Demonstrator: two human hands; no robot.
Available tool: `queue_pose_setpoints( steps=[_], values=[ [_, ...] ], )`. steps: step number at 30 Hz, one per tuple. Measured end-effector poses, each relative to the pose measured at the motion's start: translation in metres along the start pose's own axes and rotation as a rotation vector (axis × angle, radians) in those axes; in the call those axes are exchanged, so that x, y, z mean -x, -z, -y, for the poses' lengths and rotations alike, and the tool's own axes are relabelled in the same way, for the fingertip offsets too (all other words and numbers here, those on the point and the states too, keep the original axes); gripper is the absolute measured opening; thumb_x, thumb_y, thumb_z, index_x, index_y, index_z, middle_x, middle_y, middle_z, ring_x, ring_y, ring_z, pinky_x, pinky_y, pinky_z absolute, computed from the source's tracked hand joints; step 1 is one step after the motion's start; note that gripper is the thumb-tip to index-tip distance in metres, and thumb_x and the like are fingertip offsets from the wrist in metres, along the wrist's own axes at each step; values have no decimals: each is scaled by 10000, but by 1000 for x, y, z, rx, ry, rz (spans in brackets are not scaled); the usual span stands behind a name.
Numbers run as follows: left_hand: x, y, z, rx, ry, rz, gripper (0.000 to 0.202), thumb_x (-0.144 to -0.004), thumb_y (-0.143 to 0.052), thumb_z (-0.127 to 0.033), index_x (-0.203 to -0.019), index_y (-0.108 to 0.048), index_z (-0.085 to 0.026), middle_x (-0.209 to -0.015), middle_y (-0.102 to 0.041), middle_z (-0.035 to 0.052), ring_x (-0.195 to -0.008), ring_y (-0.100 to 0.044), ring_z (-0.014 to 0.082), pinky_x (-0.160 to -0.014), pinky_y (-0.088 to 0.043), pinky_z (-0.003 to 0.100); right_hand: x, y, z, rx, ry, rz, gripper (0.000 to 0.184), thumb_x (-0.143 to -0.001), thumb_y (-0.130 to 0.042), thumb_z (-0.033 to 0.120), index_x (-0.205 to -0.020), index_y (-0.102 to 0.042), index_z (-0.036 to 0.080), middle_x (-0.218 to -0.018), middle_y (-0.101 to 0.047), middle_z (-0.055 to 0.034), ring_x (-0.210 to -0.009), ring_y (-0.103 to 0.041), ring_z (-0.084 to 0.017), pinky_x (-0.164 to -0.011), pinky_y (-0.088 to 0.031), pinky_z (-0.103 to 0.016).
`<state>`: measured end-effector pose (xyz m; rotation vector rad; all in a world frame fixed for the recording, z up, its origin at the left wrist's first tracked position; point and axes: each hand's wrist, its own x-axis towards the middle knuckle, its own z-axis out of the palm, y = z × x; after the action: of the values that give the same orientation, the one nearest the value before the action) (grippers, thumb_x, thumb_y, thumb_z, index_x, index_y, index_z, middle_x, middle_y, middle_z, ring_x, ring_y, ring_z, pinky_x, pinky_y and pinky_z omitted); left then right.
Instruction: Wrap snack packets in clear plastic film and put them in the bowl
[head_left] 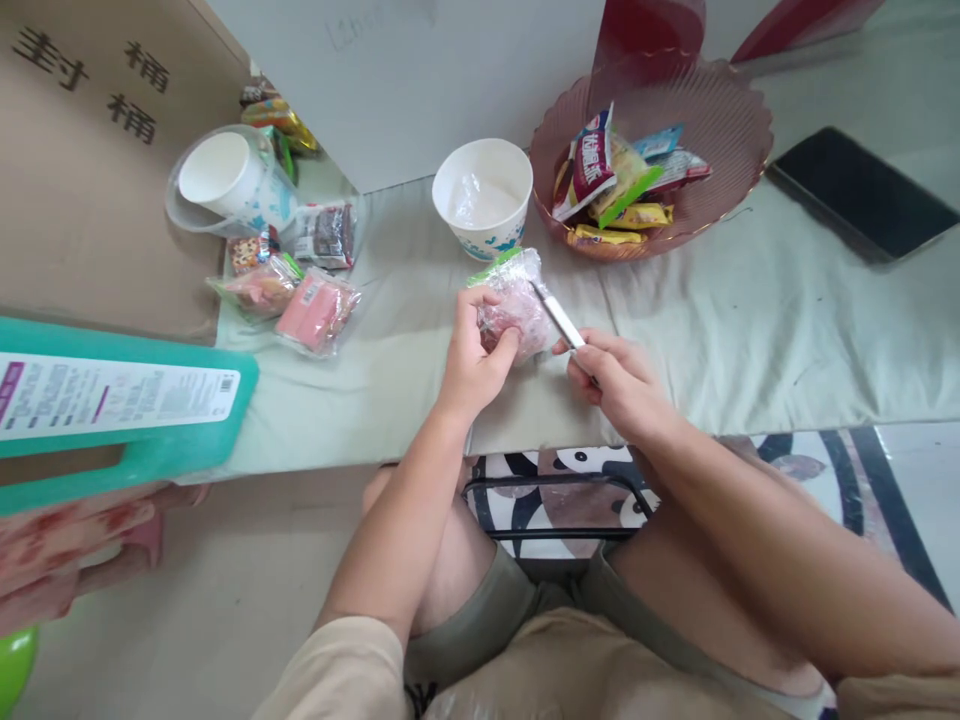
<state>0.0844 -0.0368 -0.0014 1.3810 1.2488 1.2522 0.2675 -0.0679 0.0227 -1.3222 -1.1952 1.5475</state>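
Note:
My left hand (pixel 474 358) is closed around a clear plastic packet of pink snack (pixel 516 300) with a green top edge, held just above the pale cloth-covered table (pixel 750 320). My right hand (pixel 611 378) grips a thin white and silver tool (pixel 559 316), whose tip touches the packet's right side. A white paper bowl (pixel 484 197) with crumpled plastic inside stands just behind the packet. To its right sits a pink ribbed plastic bowl (pixel 720 120) holding several wrapped snacks.
Several wrapped snacks (pixel 296 290) lie at the table's left end beside a white cup in a clear container (pixel 225 180). A teal box (pixel 120 405) juts in from the left. A dark tablet (pixel 862 190) lies far right. A cardboard wall stands behind.

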Motion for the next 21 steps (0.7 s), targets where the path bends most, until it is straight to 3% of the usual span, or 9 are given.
queue_pose_setpoints(
  steps=[5,16,21],
  values=[
    [1,-5,-4,-28,-32,26,325,-774,-704,-143,-1008,-509,-254,-916,-540,-31,-689,-470,95,-651,-410,243,-3,-16,1,-93,-84,6,273,-823,-581,479,-825,-561,208,-587,-445,60,-461,-355,-84,-443,-226,-260],
    [-1,-7,-7,-76,-40,16,280,-777,-674,-158,-979,-508,-256,-853,-514,-32,-685,-472,110,-669,-412,260,-4,-10,2,-103,-62,-58,259,-821,-604,461,-863,-592,205,-599,-478,58,-448,-363,-77,-428,-279,-242],
    [-3,-7,-6,-92,-88,-21,306,-771,-693,-201,-998,-496,-261,-944,-558,-16,-768,-519,119,-740,-448,265,-4,-9,2,-121,-147,20,257,-818,-626,443,-891,-587,199,-629,-515,48,-441,-416,-80,-400,-302,-224]
  ],
)
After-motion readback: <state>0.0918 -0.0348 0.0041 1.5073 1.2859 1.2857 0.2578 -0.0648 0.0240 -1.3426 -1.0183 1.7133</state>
